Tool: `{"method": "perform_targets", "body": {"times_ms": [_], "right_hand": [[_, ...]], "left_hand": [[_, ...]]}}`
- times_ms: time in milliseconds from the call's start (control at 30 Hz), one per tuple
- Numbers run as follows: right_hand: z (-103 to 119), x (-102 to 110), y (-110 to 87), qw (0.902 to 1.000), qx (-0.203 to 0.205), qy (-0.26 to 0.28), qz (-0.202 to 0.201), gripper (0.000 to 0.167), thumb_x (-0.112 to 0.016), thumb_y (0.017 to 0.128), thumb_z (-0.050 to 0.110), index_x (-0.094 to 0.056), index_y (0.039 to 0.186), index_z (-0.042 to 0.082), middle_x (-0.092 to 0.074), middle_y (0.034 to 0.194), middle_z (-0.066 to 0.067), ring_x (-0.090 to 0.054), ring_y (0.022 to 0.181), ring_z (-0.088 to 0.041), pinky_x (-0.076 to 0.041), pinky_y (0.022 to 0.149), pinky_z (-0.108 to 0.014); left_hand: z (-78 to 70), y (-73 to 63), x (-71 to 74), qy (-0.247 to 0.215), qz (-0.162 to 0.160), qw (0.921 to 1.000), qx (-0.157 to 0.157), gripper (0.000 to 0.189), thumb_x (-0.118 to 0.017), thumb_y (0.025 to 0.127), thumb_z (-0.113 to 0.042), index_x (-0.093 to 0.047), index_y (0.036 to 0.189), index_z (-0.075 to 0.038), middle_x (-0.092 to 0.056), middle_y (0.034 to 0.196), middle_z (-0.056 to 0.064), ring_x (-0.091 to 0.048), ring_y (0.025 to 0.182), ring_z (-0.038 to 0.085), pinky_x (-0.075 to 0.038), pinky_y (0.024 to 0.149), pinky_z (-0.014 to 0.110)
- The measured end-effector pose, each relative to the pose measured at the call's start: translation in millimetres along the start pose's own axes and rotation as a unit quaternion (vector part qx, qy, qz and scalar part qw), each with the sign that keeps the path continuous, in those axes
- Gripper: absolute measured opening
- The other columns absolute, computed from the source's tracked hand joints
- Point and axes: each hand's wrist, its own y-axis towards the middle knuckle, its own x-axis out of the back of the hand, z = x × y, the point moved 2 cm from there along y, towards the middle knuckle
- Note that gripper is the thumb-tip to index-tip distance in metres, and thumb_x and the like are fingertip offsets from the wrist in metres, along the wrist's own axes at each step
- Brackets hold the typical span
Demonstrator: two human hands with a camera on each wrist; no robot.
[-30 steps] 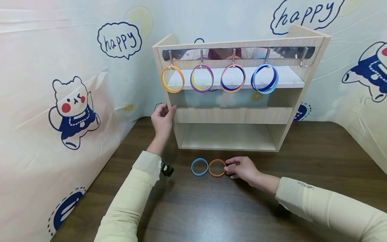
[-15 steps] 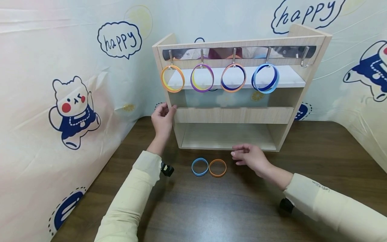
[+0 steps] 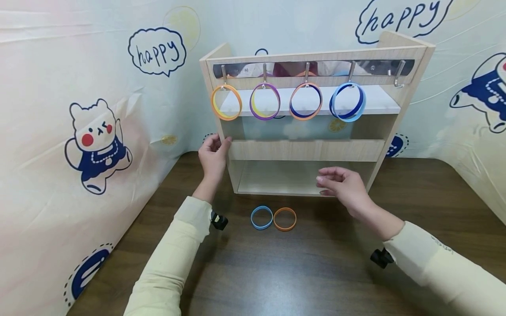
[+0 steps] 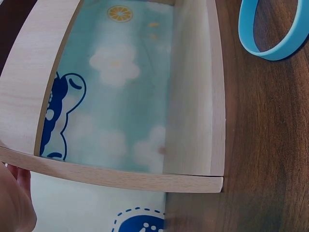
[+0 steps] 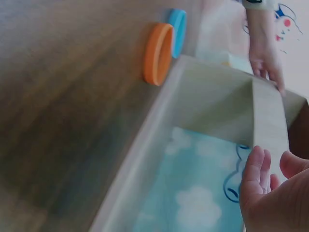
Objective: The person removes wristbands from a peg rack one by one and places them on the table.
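My left hand point(image 3: 213, 156) grips the left side panel of a pale wooden shelf point(image 3: 306, 150), thumb at its front edge and fingers around the outer side. In the left wrist view only part of this hand point(image 4: 17, 200) shows by the panel. My right hand point(image 3: 341, 186) is in the air before the lower compartment, fingers loosely bent, nothing between them. A blue wristband point(image 3: 262, 228) and an orange wristband point(image 3: 285, 230) lie side by side on the table in front of the shelf. The right wrist view has the orange wristband point(image 5: 152, 58) nearer.
Wristbands hang in pairs from hooks on the metal rail point(image 3: 284, 69): yellow and orange point(image 3: 226, 118), purple and yellow point(image 3: 265, 118), orange and navy point(image 3: 303, 118), light and dark blue point(image 3: 361, 105). The rightmost hook point(image 3: 398, 74) is bare. A printed cloth point(image 3: 99, 57) surrounds the brown table point(image 3: 269, 276).
My right hand has left the orange wristband and moved up and to the right, in front of the shelf. The left hand keeps its place on the panel. Both wristbands stay put.
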Motion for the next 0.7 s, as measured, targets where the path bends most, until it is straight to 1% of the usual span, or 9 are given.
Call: {"method": "perform_targets", "body": {"times_ms": [133, 267, 367, 433, 567, 700], "right_hand": [[13.0, 8.3, 0.5, 0.9997, 0.021, 0.002, -0.015, 0.037, -0.065, 0.094, 0.016, -0.056, 0.123, -0.006, -0.067, 0.097, -0.005, -0.068, 0.093, -0.018, -0.054, 0.077, -0.033], [25.7, 16.5, 0.5, 0.999, 0.033, 0.01, -0.028, 0.043, -0.067, 0.093, 0.018, -0.054, 0.124, -0.009, -0.068, 0.097, -0.004, -0.068, 0.089, -0.013, -0.054, 0.076, -0.03], [33.7, 21.9, 1.0, 0.9985, 0.031, 0.012, -0.045, 0.047, -0.069, 0.091, 0.021, -0.054, 0.126, -0.008, -0.069, 0.096, -0.001, -0.068, 0.089, -0.013, -0.054, 0.076, -0.029], [38.6, 25.2, 1.2, 0.998, 0.028, 0.012, -0.056, 0.049, -0.07, 0.09, 0.023, -0.055, 0.126, -0.007, -0.069, 0.096, -0.001, -0.068, 0.09, -0.014, -0.054, 0.076, -0.028], [47.3, 31.5, 1.9, 0.9965, 0.027, 0.035, -0.071, 0.051, -0.072, 0.087, 0.024, -0.055, 0.126, -0.005, -0.069, 0.097, -0.003, -0.068, 0.089, -0.015, -0.054, 0.077, -0.029], [56.1, 37.9, 1.9, 0.9943, 0.044, 0.058, -0.078, 0.051, -0.073, 0.086, 0.024, -0.055, 0.125, -0.004, -0.069, 0.097, -0.003, -0.069, 0.09, -0.015, -0.054, 0.076, -0.027]], "left_hand": [[-19.6, -5.7, -0.9, -0.002, 0.012, 0.9999, -0.001, 0.025, -0.069, 0.089, -0.006, -0.066, 0.108, 0.01, -0.064, 0.099, 0.017, -0.059, 0.083, 0.014, -0.049, 0.071, 0.024], [-18.8, -5.7, -1.5, -0.005, 0.01, 0.9999, -0.001, 0.025, -0.07, 0.089, -0.007, -0.066, 0.107, 0.01, -0.065, 0.098, 0.013, -0.06, 0.083, 0.015, -0.049, 0.071, 0.024], [-17.5, -5.6, -1.2, -0.005, 0.008, 0.9999, 0.005, 0.026, -0.07, 0.089, -0.008, -0.066, 0.108, 0.009, -0.065, 0.099, 0.012, -0.06, 0.085, 0.016, -0.049, 0.073, 0.025], [-17.1, -5.8, -0.7, -0.003, 0.009, 0.9999, 0.006, 0.027, -0.07, 0.089, -0.008, -0.065, 0.108, 0.01, -0.065, 0.099, 0.013, -0.06, 0.085, 0.017, -0.049, 0.073, 0.025], [-17.6, -6.3, 0.1, 0.001, 0.01, 0.9999, 0.006, 0.028, -0.07, 0.089, -0.009, -0.065, 0.109, 0.009, -0.065, 0.101, 0.014, -0.06, 0.087, 0.018, -0.049, 0.074, 0.025], [-18.8, -7.1, 0.4, 0.003, 0.011, 0.9999, 0.007, 0.027, -0.07, 0.089, -0.01, -0.066, 0.11, 0.007, -0.065, 0.101, 0.015, -0.06, 0.087, 0.019, -0.049, 0.074, 0.025]]}}
